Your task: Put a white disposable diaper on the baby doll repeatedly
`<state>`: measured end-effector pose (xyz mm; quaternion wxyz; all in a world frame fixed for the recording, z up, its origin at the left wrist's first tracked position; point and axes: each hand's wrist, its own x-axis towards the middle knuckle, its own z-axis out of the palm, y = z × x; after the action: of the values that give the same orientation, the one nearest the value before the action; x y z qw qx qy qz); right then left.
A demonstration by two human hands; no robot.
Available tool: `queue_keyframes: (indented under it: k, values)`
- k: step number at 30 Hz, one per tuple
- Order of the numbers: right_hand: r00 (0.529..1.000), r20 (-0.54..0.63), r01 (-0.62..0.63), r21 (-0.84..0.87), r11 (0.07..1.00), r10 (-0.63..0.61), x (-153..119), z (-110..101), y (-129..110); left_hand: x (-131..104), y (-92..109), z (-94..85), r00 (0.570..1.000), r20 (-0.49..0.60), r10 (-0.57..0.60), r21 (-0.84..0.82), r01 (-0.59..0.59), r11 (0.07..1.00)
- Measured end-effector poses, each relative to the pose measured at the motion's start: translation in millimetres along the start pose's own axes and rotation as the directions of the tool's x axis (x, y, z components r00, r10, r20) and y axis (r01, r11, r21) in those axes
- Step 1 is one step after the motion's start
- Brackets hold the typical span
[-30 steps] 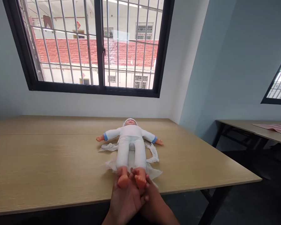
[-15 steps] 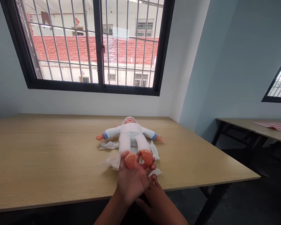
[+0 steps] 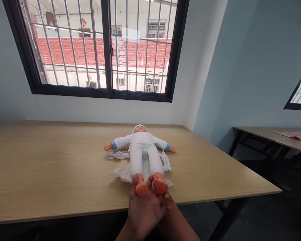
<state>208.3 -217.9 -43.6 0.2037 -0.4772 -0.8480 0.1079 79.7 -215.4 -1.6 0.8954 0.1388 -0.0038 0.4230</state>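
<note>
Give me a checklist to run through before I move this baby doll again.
1. Baby doll in white suit with blue cuffs face up on the pale wooden table: ok.
2. White cap on its head: ok.
3. Left hand holding both bare orange-pink feet: ok, fingers around the ankles.
4. Right hand gripping the doll: cannot tell, mostly hidden behind the left.
5. Thin white cloth smooth around the doll: not ok, its edges are crumpled.

the left hand (image 3: 144, 210) grips the white-clad doll (image 3: 141, 138) at its feet, the right hand (image 3: 171, 208) close beside.
</note>
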Motion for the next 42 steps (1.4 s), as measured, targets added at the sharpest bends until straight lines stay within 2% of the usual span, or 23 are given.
queue_keyframes:
  k: [4, 8, 11, 14, 17, 20, 25, 29, 31, 33, 36, 42]
  values:
    - [0.993, 0.102, 0.052, 0.037, 0.998, -0.056, -6, -2, 11, -14, 2, -27.4, 1.000, -0.021, 0.000, 0.017, 0.000, 1.000]
    - [0.985, 0.141, 0.071, 0.181, 0.981, -0.097, -12, -14, 25, -29, 6, -47.8, 0.999, -0.030, -0.032, 0.006, 0.032, 0.999]
    - [0.995, 0.084, 0.029, 0.295, 0.955, -0.056, -16, -24, 33, -37, 7, -56.2, 0.999, -0.007, -0.051, 0.026, 0.051, 0.998]
    - [0.998, -0.046, -0.024, 0.351, 0.936, 0.043, -20, -32, 40, -42, 7, -58.6, 0.998, 0.008, -0.063, 0.061, 0.062, 0.996]
    - [0.984, -0.140, -0.048, 0.383, 0.923, 0.109, -24, -40, 48, -50, 9, -53.0, 0.995, -0.009, -0.096, 0.092, 0.097, 0.991]
    - [0.967, -0.192, -0.080, 0.392, 0.917, 0.167, -28, -47, 53, -61, 12, -38.4, 0.993, -0.038, -0.115, 0.143, 0.119, 0.983]
    - [0.946, -0.246, -0.090, 0.431, 0.898, 0.213, -27, -49, 46, -76, 15, -11.0, 0.980, -0.200, 0.009, 0.287, 0.050, 0.957]
    - [0.897, -0.313, -0.101, 0.540, 0.836, 0.311, -24, -41, 14, -78, 14, 1.1, 0.927, -0.309, 0.214, 0.535, -0.016, 0.844]
    - [0.884, -0.313, -0.095, 0.605, 0.791, 0.346, -24, -38, -8, -76, 13, 7.3, 0.886, -0.324, 0.331, 0.684, -0.023, 0.729]
    - [0.895, -0.295, -0.066, 0.654, 0.753, 0.334, -24, -36, -30, -73, 12, 14.4, 0.855, -0.308, 0.416, 0.798, -0.006, 0.603]
    - [0.918, -0.288, 0.002, 0.688, 0.726, 0.271, -24, -35, -54, -68, 9, 24.0, 0.846, -0.277, 0.455, 0.868, 0.018, 0.495]
    - [0.949, -0.260, 0.081, 0.748, 0.659, 0.178, -21, -39, -76, -68, 2, 34.7, 0.828, -0.280, 0.486, 0.899, 0.048, 0.435]
